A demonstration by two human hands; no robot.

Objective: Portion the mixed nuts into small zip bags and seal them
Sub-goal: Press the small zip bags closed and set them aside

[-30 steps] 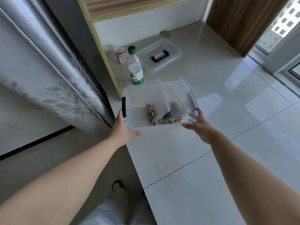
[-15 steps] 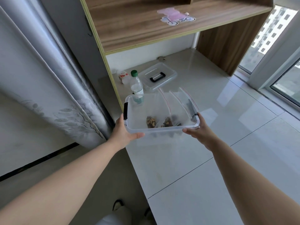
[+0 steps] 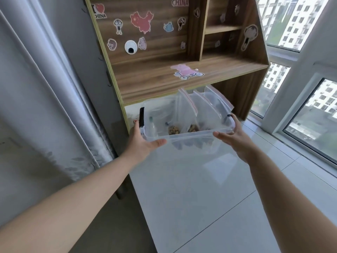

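Wooden shelf unit [image 3: 182, 57] straight ahead, back panel and surfaces covered in stickers — a red map sticker [image 3: 141, 21], a googly eye [image 3: 130, 47], a pink pig-on-bicycle sticker [image 3: 186, 71] on the lower shelf board. Grey curtain [image 3: 45, 84] hangs along the left, windows [image 3: 310, 110] with apartment blocks outside on the right, glossy white tiled floor [image 3: 200, 207] below. The clear plastic bin [image 3: 187, 136] is held up in the air in front of the shelf's lower opening, above the floor and touching no surface, so it blocks the view into that opening; a bottle shape shows blurred through its left wall. Left hand [image 3: 141, 143] grips the bin's left end just below the black latch [image 3: 141, 116], thumb lying along the near rim, fingers out of sight behind the wall. Right hand [image 3: 235, 136] grips the right end, thumb on the near rim, fingers wrapped up around the far corner by the other latch. Inside, three zip bags [image 3: 187, 110] with red-striped seals stand upright, tops poking above the rim and leaning right; mixed nuts [image 3: 174, 130] sit in the bottoms of the bags, between the two grips. Whether the bags' seals are closed — can't tell.
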